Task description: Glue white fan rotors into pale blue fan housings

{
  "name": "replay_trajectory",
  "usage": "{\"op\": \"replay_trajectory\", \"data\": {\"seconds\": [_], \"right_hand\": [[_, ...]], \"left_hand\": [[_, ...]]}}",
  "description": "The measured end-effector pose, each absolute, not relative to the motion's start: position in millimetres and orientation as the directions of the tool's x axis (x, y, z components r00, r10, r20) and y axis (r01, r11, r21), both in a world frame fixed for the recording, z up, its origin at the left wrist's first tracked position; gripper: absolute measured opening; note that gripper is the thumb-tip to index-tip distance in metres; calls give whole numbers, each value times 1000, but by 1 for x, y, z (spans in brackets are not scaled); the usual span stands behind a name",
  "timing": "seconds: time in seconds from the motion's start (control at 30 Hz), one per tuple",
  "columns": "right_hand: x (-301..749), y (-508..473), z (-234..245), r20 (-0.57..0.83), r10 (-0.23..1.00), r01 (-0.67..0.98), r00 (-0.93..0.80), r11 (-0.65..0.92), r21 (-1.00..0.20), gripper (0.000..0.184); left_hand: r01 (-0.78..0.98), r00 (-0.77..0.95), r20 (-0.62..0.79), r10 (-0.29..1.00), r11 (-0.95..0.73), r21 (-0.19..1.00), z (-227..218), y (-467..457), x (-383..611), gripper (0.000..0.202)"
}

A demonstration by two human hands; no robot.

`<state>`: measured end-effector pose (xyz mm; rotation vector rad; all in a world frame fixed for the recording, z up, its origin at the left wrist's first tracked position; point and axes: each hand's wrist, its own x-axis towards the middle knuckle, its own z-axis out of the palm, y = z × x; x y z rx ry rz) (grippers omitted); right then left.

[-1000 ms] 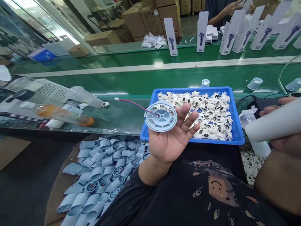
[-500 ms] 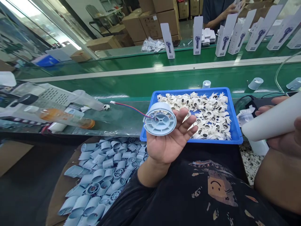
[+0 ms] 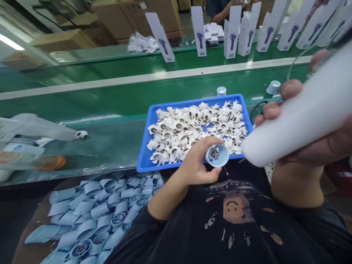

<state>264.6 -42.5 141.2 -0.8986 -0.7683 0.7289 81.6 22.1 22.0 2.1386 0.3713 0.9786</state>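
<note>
My left hand (image 3: 198, 161) is closed round a light-blue fan housing (image 3: 224, 156), with its open end turned up toward me. Inside the housing a small motor with coppery parts shows at the centre. A thin wire with a small plug hangs below it. My right hand (image 3: 297, 121), raised close to the camera, grips a smooth white rounded cylinder (image 3: 297, 110) that points down and left toward the housing; its upper end runs out of view. Behind my left hand a blue tray (image 3: 145, 146) holds many white fan impellers (image 3: 178, 126).
Light-blue housings (image 3: 104, 212) fill a brown container at lower left. A green conveyor (image 3: 110, 95) runs across, with white printed boxes (image 3: 200, 35) standing beyond it. Two housings (image 3: 273, 87) rest behind the tray. A bottle (image 3: 49, 161) lies at left. Another person's arm (image 3: 221, 15) shows at the back.
My left hand has moved right and lower and turned the housing from its spoked face to its open end. My right hand has brought the white cylinder up and leftward. The view has shifted right.
</note>
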Motion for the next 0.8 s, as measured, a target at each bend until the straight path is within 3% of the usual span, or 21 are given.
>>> {"op": "replay_trajectory", "data": {"seconds": [0.1, 0.27, 0.5, 0.8], "right_hand": [[250, -39, 145, 290, 885, -364, 364, 422, -830, 49], [250, -34, 122, 341, 891, -320, 300, 431, -844, 51], [259, -38, 112, 401, 869, -269, 289, 476, -837, 44], [264, -32, 105, 429, 848, -242, 311, 507, -827, 54]], "left_hand": [[-11, 694, 555, 459, -764, 645, 31, 14, 89, 52], [1, 704, 526, 477, -742, 670, 37, 10, 99, 49], [-28, 699, 530, 480, -722, 691, 37, 9, 106, 42], [-6, 736, 503, 453, -739, 674, 34, 9, 108, 47]]}}
